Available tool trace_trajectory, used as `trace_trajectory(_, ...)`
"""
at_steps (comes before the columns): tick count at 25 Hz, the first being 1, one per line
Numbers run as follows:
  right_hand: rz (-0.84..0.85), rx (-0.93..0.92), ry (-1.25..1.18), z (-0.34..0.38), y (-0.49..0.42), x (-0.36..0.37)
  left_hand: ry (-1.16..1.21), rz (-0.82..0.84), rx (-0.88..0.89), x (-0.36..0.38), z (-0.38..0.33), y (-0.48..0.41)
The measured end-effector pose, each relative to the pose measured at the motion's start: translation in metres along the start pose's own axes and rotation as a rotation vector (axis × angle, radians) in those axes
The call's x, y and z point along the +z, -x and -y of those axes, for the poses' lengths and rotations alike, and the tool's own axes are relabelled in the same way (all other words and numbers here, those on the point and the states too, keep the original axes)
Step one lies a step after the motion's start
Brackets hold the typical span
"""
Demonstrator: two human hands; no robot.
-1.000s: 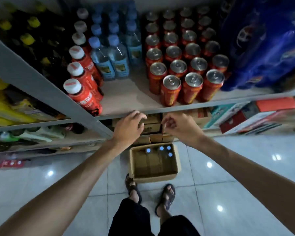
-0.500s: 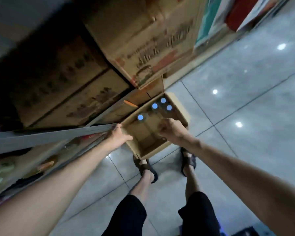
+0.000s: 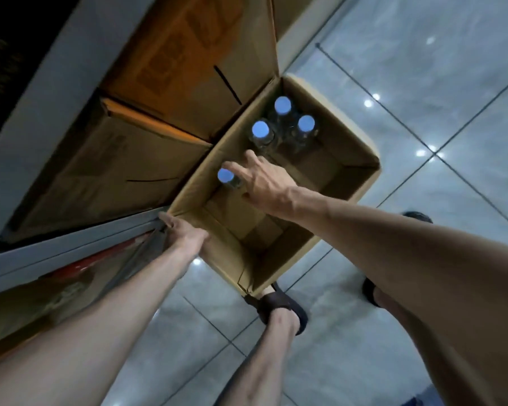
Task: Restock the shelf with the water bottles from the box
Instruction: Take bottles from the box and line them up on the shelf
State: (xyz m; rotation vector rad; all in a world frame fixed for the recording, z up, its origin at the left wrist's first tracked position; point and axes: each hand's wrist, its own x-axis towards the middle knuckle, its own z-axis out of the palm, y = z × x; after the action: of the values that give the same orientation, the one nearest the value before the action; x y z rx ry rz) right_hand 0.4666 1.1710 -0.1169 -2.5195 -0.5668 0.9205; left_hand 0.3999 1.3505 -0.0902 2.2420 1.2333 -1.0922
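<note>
The right hand [image 3: 263, 183] reaches into the box [image 3: 361, 168] with its grip wide, fingers spread over the nearest bottle [image 3: 225, 175], perhaps touching it. Three more bottles [image 3: 282, 124] stand at the far end. The left hand [image 3: 185, 234] holds the shelf edge [image 3: 71, 244] by the box corner.

– What's carrying everything on my feed right now?

– I see a glossy grey tiled floor [image 3: 452, 68] with dark grout lines and bright spots of ceiling light mirrored in it.

– And what sits directly on it?

– An open cardboard box [image 3: 361, 177], turned at an angle to the tile lines, its far-left side close against closed brown cartons [image 3: 123, 165] stowed under the grey shelf edge [image 3: 71, 244]. I can't tell whether those cartons rest on the floor or on a low board.

– Anything else on the tiles?

– I see two feet in dark sandals [image 3: 285, 306], one just touching the box's near corner, the other well to the right.
</note>
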Motion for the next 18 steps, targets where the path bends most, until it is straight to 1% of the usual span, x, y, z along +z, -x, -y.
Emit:
trace_trajectory(2,-0.002,-0.020,0.091,0.009,-0.031,0.012,0.022,-0.003,0.001,0.002,0.008,-0.016)
trace_trajectory(4,-0.021,-0.037,0.227,0.021,-0.048,0.017,0.022,0.053,-0.010,0.001,0.010,-0.023)
trace_trajectory(6,-0.052,-0.100,0.330,0.031,-0.056,0.023,0.019,0.088,-0.009,-0.003,0.011,-0.025)
trace_trajectory(8,-0.069,-0.065,0.268,0.029,-0.048,0.023,0.028,0.092,-0.006,-0.009,0.009,-0.019)
trace_trajectory(10,-0.102,0.034,0.025,0.020,-0.029,0.015,-0.048,0.035,0.051,-0.017,0.004,-0.002)
trace_trajectory(12,-0.112,0.070,-0.266,0.008,0.001,-0.003,-0.179,0.027,0.185,-0.025,-0.007,0.026)
trace_trajectory(13,-0.117,0.096,-0.408,0.004,0.019,-0.016,-0.202,0.063,0.282,-0.025,-0.012,0.041)
trace_trajectory(15,-0.162,0.190,-0.707,0.005,0.061,-0.059,-0.157,0.177,0.473,-0.033,-0.026,0.082)
trace_trajectory(16,-0.191,0.229,-0.841,0.010,0.085,-0.086,-0.117,0.231,0.542,-0.041,-0.033,0.106)
trace_trajectory(18,-0.254,0.286,-1.046,0.025,0.132,-0.151,-0.001,0.316,0.611,-0.067,-0.053,0.161)
